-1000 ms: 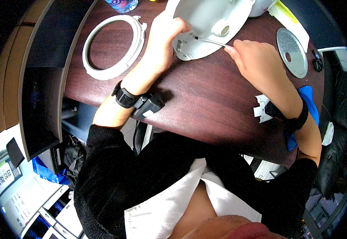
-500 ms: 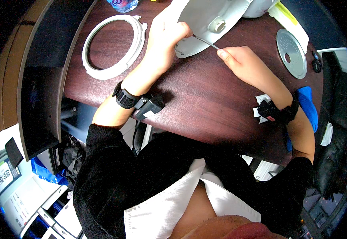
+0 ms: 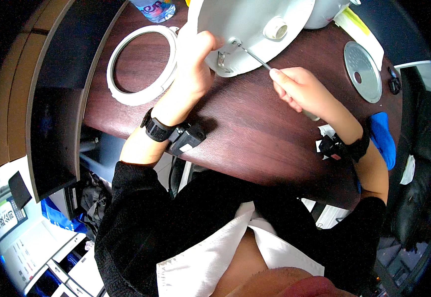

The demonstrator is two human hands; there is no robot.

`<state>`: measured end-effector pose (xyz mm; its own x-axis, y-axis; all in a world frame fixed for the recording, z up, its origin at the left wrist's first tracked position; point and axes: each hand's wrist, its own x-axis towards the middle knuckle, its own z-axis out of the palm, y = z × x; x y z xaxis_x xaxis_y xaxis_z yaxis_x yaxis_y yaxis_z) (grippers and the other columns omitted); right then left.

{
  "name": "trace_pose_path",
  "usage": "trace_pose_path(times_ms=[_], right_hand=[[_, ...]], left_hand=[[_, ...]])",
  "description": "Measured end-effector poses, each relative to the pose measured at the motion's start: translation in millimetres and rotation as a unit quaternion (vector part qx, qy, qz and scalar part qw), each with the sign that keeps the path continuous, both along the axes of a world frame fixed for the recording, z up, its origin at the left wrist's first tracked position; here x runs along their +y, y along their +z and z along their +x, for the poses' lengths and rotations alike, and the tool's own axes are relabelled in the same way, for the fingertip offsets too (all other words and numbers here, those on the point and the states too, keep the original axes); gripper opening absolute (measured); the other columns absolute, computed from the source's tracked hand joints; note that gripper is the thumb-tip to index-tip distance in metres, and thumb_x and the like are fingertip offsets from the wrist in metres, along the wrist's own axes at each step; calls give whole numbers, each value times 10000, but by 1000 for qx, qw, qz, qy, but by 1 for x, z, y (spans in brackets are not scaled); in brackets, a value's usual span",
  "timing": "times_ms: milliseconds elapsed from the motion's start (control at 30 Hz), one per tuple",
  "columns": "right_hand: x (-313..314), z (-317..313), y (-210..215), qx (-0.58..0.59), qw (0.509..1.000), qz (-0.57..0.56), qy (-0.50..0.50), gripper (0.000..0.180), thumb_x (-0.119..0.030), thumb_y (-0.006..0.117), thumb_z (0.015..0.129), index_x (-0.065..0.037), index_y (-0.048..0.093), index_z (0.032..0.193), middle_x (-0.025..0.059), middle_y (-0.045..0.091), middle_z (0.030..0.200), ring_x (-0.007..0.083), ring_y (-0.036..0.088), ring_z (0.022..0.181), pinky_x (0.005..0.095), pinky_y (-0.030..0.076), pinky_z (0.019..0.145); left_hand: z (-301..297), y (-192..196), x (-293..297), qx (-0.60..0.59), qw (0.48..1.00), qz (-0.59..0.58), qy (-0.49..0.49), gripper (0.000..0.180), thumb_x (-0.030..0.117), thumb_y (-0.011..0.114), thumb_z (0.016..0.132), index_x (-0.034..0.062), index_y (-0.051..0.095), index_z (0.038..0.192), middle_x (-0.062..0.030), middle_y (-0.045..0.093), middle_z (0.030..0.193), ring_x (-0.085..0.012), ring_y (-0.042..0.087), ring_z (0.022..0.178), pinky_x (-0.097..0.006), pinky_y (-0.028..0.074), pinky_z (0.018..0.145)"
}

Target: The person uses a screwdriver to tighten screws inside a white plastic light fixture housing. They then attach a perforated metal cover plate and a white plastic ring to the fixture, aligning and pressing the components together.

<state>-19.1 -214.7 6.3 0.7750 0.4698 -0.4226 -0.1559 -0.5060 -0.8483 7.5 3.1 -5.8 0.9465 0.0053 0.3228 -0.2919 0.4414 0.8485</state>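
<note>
A white, dish-shaped housing (image 3: 250, 27) is tilted at the far side of the table, its hollow side showing. A short round collar (image 3: 276, 28) and a small metal bracket (image 3: 221, 59) stand inside it. My left hand (image 3: 194, 67) is closed on the housing's left rim, thumb over the inside. My right hand (image 3: 304, 89) grips a screwdriver (image 3: 256, 58), fingers wrapped round its handle, which they mostly hide. The metal shaft points up-left, and its tip meets a small metal fitting (image 3: 235, 42) inside the housing, near my left thumb.
Left of the housing lies a white ring (image 3: 111, 74), with a bottle (image 3: 157, 10) behind it. At the right are a grey perforated disc (image 3: 365, 57), a small black object (image 3: 393, 85) and a blue cloth (image 3: 382, 136). White paper (image 3: 325, 134) sits beside my right wrist.
The housing has shifted slightly, and my left thumb has moved left, exposing the metal fitting. My right hand has moved a little lower and right with the screwdriver.
</note>
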Motion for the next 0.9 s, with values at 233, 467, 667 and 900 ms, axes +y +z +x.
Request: trace_pose_path(times_ms=[233, 467, 667, 900], right_hand=[[-1, -4, 15, -479, 833, -273, 54, 253, -292, 506, 891, -70, 578, 795, 148, 588, 648, 350, 587, 612, 441, 463, 540], [5, 1, 11, -450, 887, -100, 23, 155, -206, 511, 895, -85, 580, 961, 141, 605, 700, 338, 596, 626, 430, 465, 540], [0, 5, 4, -451, 888, -86, 28, 177, -242, 508, 899, -77, 572, 892, 141, 603, 694, 342, 589, 622, 437, 453, 537], [2, 5, 6, -539, 810, -222, 60, 234, -293, 527, 882, -83, 559, 784, 132, 571, 579, 332, 587, 550, 434, 469, 499]], left_hand=[[-2, -6, 5, 115, 993, -15, -11, 239, 154, 501, 716, -3, 524, 895, -70, 536, 881, -187, 508, 830, -327, 412, 757], [0, -7, 6, 141, 990, -9, -2, 340, 193, 499, 709, 16, 517, 999, -84, 520, 960, -229, 515, 918, -372, 422, 824], [-3, -2, -1, 143, 989, -27, -15, 318, 209, 518, 717, 18, 524, 971, -79, 523, 926, -223, 527, 871, -362, 433, 780], [1, -12, 6, 157, 987, -20, -16, 349, 215, 524, 717, 9, 521, 999, -90, 526, 934, -233, 535, 889, -374, 440, 786]])
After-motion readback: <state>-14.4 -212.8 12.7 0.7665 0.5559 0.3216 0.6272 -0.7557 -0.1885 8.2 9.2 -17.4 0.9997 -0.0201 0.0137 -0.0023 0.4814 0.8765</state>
